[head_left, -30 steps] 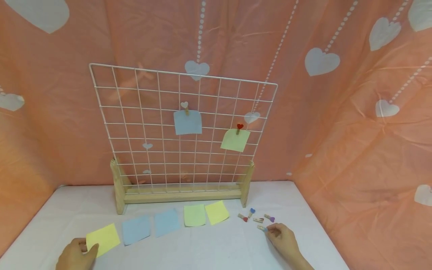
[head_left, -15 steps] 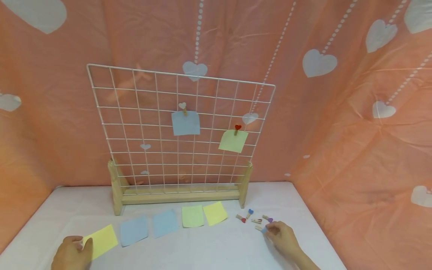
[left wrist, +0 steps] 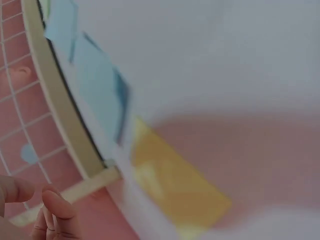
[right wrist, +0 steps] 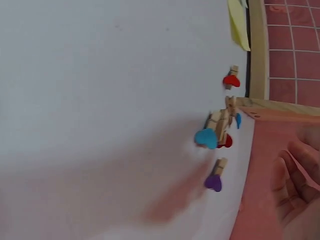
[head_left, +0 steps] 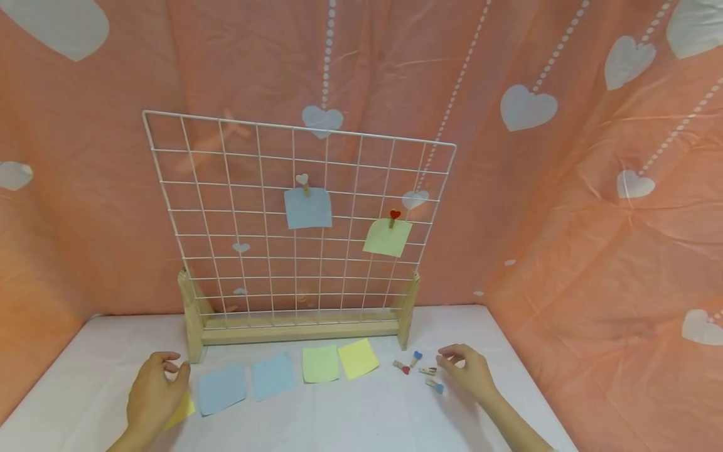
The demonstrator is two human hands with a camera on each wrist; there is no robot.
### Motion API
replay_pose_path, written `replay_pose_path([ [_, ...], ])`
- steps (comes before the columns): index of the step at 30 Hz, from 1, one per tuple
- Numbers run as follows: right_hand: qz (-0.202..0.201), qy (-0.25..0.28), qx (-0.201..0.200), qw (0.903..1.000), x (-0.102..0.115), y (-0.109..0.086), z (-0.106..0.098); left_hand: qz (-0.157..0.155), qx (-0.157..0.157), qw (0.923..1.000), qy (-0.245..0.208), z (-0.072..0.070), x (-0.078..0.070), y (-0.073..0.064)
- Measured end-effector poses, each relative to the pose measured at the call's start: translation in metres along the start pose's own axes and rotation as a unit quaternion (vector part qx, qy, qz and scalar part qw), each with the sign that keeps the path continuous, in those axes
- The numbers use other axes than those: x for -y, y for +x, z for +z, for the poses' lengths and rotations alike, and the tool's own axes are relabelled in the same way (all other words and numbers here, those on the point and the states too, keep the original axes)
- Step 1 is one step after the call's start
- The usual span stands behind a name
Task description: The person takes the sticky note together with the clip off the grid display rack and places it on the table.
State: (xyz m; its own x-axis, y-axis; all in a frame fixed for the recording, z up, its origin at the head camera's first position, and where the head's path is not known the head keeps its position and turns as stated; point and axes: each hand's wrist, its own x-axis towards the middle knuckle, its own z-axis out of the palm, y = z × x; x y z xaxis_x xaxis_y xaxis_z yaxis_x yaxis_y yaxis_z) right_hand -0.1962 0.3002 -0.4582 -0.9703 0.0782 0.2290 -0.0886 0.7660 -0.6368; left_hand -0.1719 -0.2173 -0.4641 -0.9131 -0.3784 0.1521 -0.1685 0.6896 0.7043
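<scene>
My left hand (head_left: 155, 392) is raised over a yellow sticky note (head_left: 182, 411), covering most of it in the head view; in the left wrist view the whole note (left wrist: 175, 185) shows below. The thumb and forefinger stand apart with nothing between them. My right hand (head_left: 469, 373) hovers beside several small wooden clothespins with felt hearts, fingers loosely bent and nothing held. A light-blue-heart clothespin (head_left: 435, 386) lies nearest it, with a red-heart clothespin (head_left: 401, 367) and a dark-blue one (head_left: 417, 358) behind. The purple-heart clothespin (right wrist: 216, 177), hidden in the head view, lies on the table in the right wrist view.
A white wire grid (head_left: 260, 213) stands in a wooden base (head_left: 299, 333) at the back. Clothespins fix a blue note (head_left: 307, 210) and a green note (head_left: 387, 240) to it. Blue notes (head_left: 222, 389), a green note (head_left: 320, 364) and another yellow note (head_left: 358, 359) lie in front.
My left hand has let go of the yellow note and risen up and to the right. My right hand has left the light-blue-heart clothespin and lifted slightly.
</scene>
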Motion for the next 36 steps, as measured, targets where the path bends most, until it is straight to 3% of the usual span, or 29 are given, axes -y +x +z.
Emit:
replay_pose_path([
  [3, -0.019, 0.009, -0.009, 0.9997, 0.007, 0.005, -0.004, 0.037, -0.019, 0.9991, -0.012, 0.003, -0.012, 0.003],
  [7, -0.05, 0.017, -0.025, 0.9983, 0.016, 0.013, -0.008, 0.071, -0.007, 0.997, -0.027, 0.007, -0.028, 0.006],
  [11, -0.067, 0.014, -0.034, 0.997, 0.023, 0.024, -0.011, 0.081, 0.004, 0.9958, -0.043, 0.013, -0.046, 0.009],
  [27, -0.12, 0.013, -0.048, 0.9915, 0.063, 0.057, -0.025, 0.113, -0.019, 0.9873, -0.111, 0.04, -0.125, 0.017],
  [36, -0.152, 0.049, -0.072, 0.9846, 0.088, 0.077, -0.038, 0.134, -0.032, 0.9809, -0.137, 0.053, -0.16, 0.025],
])
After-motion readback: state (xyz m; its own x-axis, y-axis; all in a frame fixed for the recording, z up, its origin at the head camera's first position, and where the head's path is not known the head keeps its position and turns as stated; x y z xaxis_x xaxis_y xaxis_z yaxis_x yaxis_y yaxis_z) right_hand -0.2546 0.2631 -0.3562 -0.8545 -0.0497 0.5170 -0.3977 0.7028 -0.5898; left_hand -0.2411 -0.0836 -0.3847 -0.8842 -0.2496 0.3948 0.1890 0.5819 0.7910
